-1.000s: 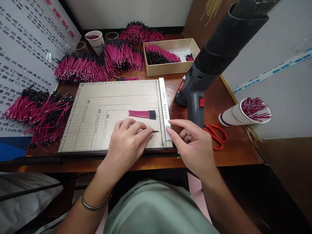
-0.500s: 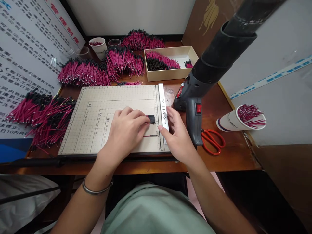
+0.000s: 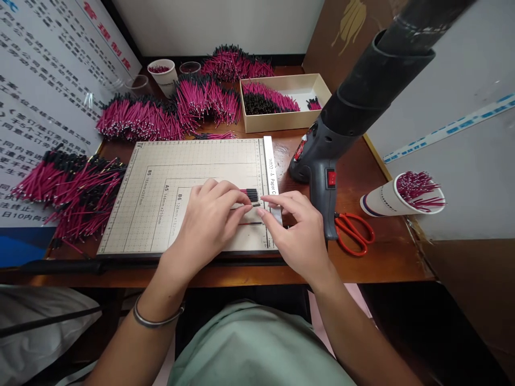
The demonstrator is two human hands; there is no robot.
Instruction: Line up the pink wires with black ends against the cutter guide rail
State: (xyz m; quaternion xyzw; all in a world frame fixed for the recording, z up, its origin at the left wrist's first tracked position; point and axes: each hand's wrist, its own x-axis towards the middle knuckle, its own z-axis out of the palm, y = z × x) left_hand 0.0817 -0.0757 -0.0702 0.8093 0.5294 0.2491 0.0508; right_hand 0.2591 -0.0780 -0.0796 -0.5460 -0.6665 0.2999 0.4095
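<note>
My left hand rests on the paper cutter's board, thumb and index finger pinched on a single wire with a dark end. Just beyond those fingertips lies a row of black-ended wires, side by side; my hand hides their other ends. Nearer me, one separate wire lies flat on the board. My right hand is over the cutter's white edge strip. Its thumb and index finger are apart, close to the pinched wire's tip, with nothing visible between them.
A heat gun stands right of the cutter, beside orange-handled scissors. A tilted paper cup holds red wires. Behind are a cardboard box and piles of red-and-black wires. Another wire heap lies left.
My right hand has drawn back from the strip's far side, its fingers now beside the wire tip. A dark wire end now shows at my left fingertips. The view has shifted slightly.
</note>
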